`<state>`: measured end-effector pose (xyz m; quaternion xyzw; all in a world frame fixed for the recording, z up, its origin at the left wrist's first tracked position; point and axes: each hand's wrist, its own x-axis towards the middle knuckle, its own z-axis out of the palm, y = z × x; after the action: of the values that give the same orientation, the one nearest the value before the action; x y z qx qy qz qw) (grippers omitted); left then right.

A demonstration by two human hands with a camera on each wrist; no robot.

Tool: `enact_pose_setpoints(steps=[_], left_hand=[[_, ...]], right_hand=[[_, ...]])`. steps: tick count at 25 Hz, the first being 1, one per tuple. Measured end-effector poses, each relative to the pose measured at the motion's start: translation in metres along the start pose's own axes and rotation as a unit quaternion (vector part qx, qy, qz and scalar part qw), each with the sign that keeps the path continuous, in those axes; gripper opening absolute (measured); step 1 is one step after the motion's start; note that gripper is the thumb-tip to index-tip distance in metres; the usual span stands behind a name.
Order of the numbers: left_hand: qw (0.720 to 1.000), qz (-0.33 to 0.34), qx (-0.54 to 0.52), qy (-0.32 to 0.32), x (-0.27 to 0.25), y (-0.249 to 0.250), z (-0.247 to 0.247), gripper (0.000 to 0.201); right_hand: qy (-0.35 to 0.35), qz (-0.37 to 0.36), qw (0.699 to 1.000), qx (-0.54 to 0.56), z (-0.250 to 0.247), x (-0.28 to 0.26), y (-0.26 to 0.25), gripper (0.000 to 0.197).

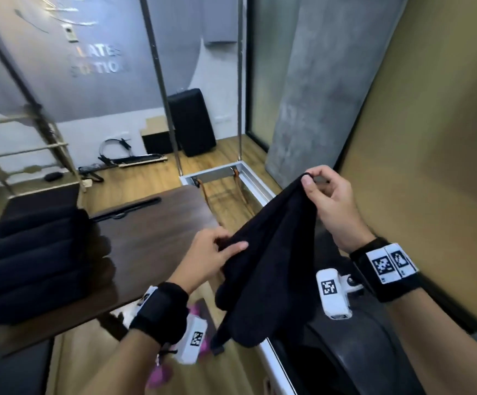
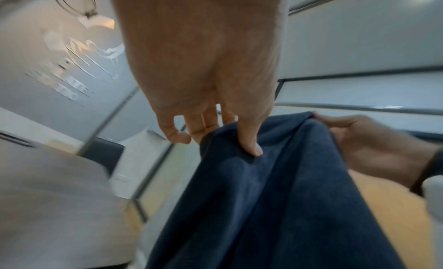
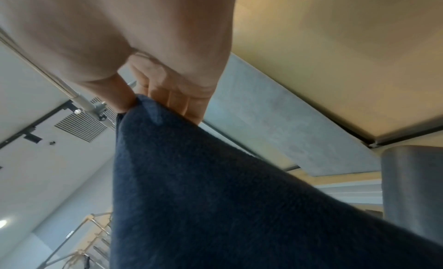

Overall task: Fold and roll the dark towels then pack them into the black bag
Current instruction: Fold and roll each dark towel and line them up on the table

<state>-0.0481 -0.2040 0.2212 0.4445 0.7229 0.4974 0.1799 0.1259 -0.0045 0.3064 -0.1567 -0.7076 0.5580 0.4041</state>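
Dark towel is held in mid-air, clear of the wood table. R hand pinches one top corner betw. thumb and forefinger, held high. L hand grips the towel's edge lower down, thumb pressed into the cloth, other fingers behind it. Towel hangs slack below both grips, bunched, not yet spread. Judged purpose: finding corners and opening the cloth flat before the first fold. Rolled dark towels sit stacked at the table's L end, approx. four visible. Black bag: can't identify w/ certainty.
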Motion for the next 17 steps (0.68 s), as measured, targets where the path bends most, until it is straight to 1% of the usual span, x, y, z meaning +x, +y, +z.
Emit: enact_pose_setpoints(steps=[1,2,3,4,5,6,7,8,9,10,11,12,13,15,16,17], left_hand=[[0.999,-0.023,0.019,0.013,-0.018,-0.009,-0.018,0.028],[0.998,-0.030,0.036,0.041,-0.034,-0.015,-0.035,0.026],[0.996,-0.022,0.053,0.072,-0.045,-0.019,-0.047,0.023],[0.992,-0.003,0.076,0.101,-0.055,-0.017,-0.058,0.019],[0.988,0.024,0.095,0.119,-0.062,-0.010,-0.065,0.014],[0.985,0.056,0.101,0.129,-0.066,0.001,-0.069,0.008],[0.982,0.093,0.103,0.129,-0.068,0.014,-0.070,0.004],[0.978,0.126,0.111,0.122,-0.069,0.026,-0.070,0.009],[0.973,0.154,0.127,0.113,-0.070,0.037,-0.069,0.014],[0.969,0.170,0.144,0.104,-0.073,0.045,-0.068,0.017],[0.968,0.173,0.151,0.101,-0.074,0.047,-0.068,0.017],[0.972,0.156,0.141,0.109,-0.079,0.046,-0.070,0.013],[0.979,0.121,0.112,0.123,-0.085,0.042,-0.075,0.011],[0.989,0.031,0.043,0.139,-0.098,0.029,-0.086,0.016],[0.989,0.013,0.016,0.144,-0.105,0.023,-0.090,0.019],[0.988,0.013,-0.005,0.155,-0.109,0.020,-0.094,0.022]], right_hand=[[0.009,0.006,1.000,0.021,0.003,-0.003,-0.007,0.011],[0.012,0.010,1.000,0.027,0.006,-0.007,-0.012,0.010],[0.009,0.008,1.000,0.005,0.007,-0.011,-0.013,0.009],[-0.008,-0.004,0.999,-0.047,0.012,-0.018,-0.015,0.008],[-0.040,-0.018,0.993,-0.106,0.022,-0.026,-0.016,0.012],[-0.092,-0.032,0.985,-0.146,0.037,-0.035,-0.018,0.024],[-0.167,-0.040,0.972,-0.162,0.055,-0.045,-0.019,0.036],[-0.254,-0.038,0.952,-0.168,0.074,-0.054,-0.020,0.044],[-0.329,-0.032,0.929,-0.170,0.093,-0.063,-0.019,0.045],[-0.367,-0.026,0.914,-0.167,0.111,-0.068,-0.017,0.037],[-0.363,-0.024,0.918,-0.159,0.122,-0.070,-0.013,0.024],[-0.338,-0.020,0.931,-0.139,0.131,-0.070,-0.013,0.012],[-0.309,-0.010,0.945,-0.105,0.134,-0.068,-0.013,0.004],[-0.261,0.019,0.965,-0.027,0.132,-0.063,-0.014,0.007],[-0.250,0.033,0.968,-0.003,0.129,-0.061,-0.015,0.009],[-0.247,0.044,0.968,0.005,0.128,-0.061,-0.016,0.009]])
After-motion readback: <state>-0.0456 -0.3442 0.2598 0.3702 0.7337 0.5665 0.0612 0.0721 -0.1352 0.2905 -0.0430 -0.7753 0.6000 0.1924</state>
